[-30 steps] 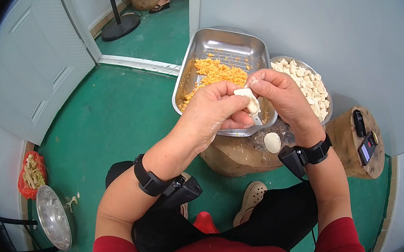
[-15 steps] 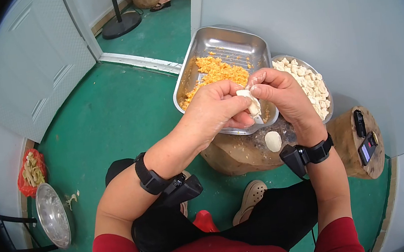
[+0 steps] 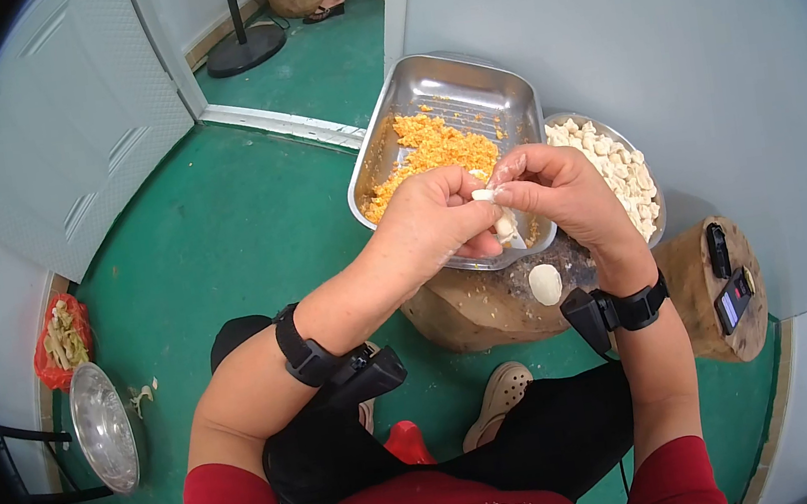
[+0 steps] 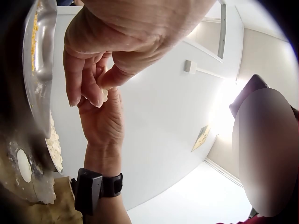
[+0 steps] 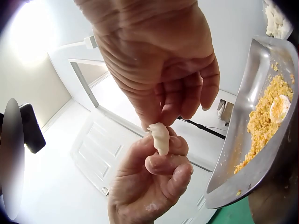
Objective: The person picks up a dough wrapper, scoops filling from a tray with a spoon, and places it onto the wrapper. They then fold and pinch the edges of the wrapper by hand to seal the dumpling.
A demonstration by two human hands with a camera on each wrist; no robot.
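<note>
A small white dough dumpling (image 5: 160, 138) is held between both hands above the metal pan (image 3: 488, 75). My left hand (image 3: 429, 217) grips it with thumb and curled fingers. From the other side my right hand (image 3: 562, 190) pinches its edge between thumb and forefinger; in the right wrist view its other fingers hang loosely. The pan holds crumbly orange filling (image 3: 440, 142). A white rounded piece (image 5: 280, 108) smeared with filling lies in it. One flat round dough wrapper (image 3: 546, 284) rests on the wooden stump (image 3: 472, 314) below my hands.
A bowl of finished dumplings (image 3: 615, 166) stands right of the pan, against the wall. A smaller stump (image 3: 721, 294) carries a phone (image 3: 732, 300) and a black device. At the left lie a red bag (image 3: 62, 344) and a metal basin (image 3: 103, 427). Another person's foot shows through the doorway.
My right fingers have shifted slightly left and down along the dumpling's edge, and the dumpling has turned so that less of it shows. Both hands keep hold of it.
</note>
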